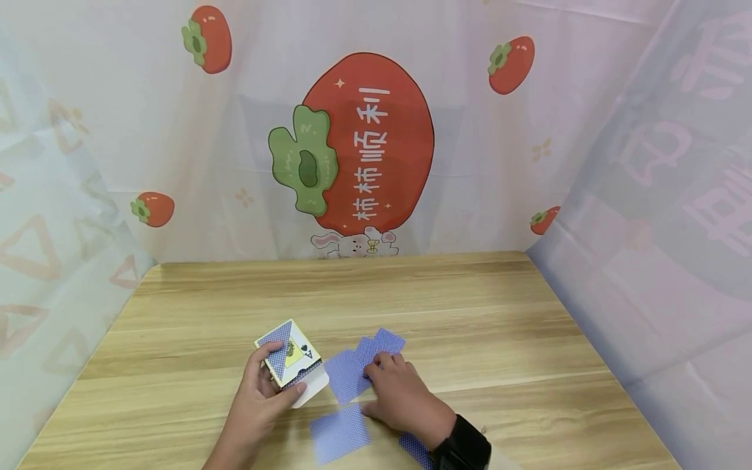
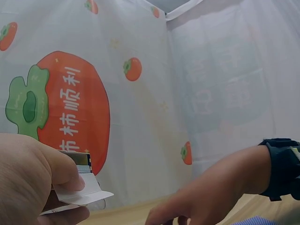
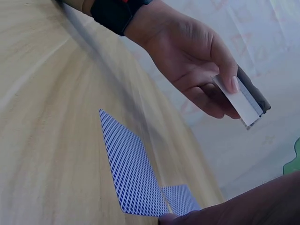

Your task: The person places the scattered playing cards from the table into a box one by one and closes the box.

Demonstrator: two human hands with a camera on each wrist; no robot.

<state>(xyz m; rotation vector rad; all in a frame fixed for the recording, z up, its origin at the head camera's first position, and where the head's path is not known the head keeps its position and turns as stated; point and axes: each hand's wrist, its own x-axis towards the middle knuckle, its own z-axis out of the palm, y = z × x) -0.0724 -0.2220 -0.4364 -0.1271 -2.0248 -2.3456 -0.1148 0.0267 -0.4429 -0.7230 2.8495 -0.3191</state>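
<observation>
My left hand (image 1: 254, 399) grips a playing card box (image 1: 288, 356) above the table, thumb on its white end flap (image 1: 314, 386), which stands open. Blue checks and an ace of spades decorate the box's face. In the left wrist view, card edges (image 2: 83, 161) show inside the mouth. To its right, my right hand (image 1: 408, 399) reaches over loose playing cards (image 1: 346, 375), backs up, with bent fingertips on them. Its thumb, apart from the fingers, touches the corner of a nearer card (image 1: 339, 434); the right wrist view also shows this card (image 3: 131, 171).
Another blue-backed card (image 1: 416, 450) lies partly under the right wrist, which wears a black band (image 1: 464, 447). The wooden table (image 1: 470, 313) is enclosed by pale cloth walls (image 1: 470, 163) printed with persimmons at its back and sides.
</observation>
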